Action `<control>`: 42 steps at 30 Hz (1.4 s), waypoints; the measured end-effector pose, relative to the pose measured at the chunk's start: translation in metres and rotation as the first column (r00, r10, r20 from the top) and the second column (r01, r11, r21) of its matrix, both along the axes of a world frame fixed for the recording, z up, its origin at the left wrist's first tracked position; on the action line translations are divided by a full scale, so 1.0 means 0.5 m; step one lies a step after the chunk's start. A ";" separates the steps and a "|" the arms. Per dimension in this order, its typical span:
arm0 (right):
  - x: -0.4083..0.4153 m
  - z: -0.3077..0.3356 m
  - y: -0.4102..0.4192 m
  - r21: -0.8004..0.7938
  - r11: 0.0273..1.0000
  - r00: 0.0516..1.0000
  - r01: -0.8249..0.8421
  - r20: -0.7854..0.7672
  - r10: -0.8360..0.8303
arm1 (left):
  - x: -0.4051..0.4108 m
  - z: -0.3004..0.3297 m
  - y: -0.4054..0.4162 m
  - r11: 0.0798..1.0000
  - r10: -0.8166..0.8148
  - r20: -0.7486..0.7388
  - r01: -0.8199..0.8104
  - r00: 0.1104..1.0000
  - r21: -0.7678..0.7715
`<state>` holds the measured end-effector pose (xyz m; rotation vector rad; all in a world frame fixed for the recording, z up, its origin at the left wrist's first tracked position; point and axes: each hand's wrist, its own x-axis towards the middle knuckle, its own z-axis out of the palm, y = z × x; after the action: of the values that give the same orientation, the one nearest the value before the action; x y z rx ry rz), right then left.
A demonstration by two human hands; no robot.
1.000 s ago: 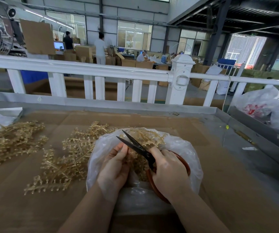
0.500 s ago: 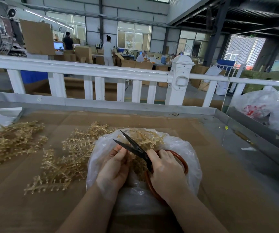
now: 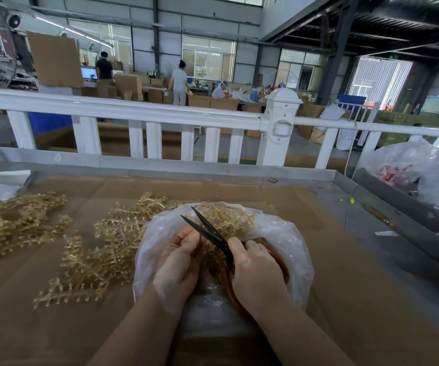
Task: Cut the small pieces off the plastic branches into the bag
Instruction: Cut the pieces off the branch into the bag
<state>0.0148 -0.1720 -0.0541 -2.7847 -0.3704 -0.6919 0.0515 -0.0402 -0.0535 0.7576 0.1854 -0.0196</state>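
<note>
Single view, worn at head height, facing forward and tilted down across the cardboard-covered table (image 3: 332,260). Near field: both forearms enter from the bottom edge, close under the lens. Middle: white railing (image 3: 139,112) crosses the full width. Far field: factory floor beyond. Wide-angle bending shows at edges.

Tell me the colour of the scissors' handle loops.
Reddish-orange loops on black-bladed scissors, gripped by the right hand; head view shows it.
</note>
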 end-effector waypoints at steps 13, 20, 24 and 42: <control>-0.012 0.004 0.009 0.031 0.998 0.992 0.052 0.110 -0.055 | -0.001 -0.002 -0.004 1.000 0.016 0.052 -0.014 0.999 -0.025; -0.015 0.002 -0.004 0.053 0.997 0.996 0.053 0.072 -0.057 | 0.004 -0.011 -0.001 0.997 0.045 0.057 -0.041 0.997 -0.068; -0.017 0.009 -0.007 0.031 0.997 0.995 0.067 0.074 -0.070 | 0.003 -0.008 0.000 0.996 0.051 0.050 -0.048 0.997 -0.071; -0.021 0.028 -0.050 0.026 0.998 0.998 -0.059 0.013 0.058 | -0.005 0.014 -0.002 0.998 0.037 0.013 -0.037 0.999 0.048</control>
<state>0.0042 -0.1971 -0.0403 -2.7347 -0.4400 -0.6952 0.0491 -0.0412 -0.0466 0.8018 0.1886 0.0248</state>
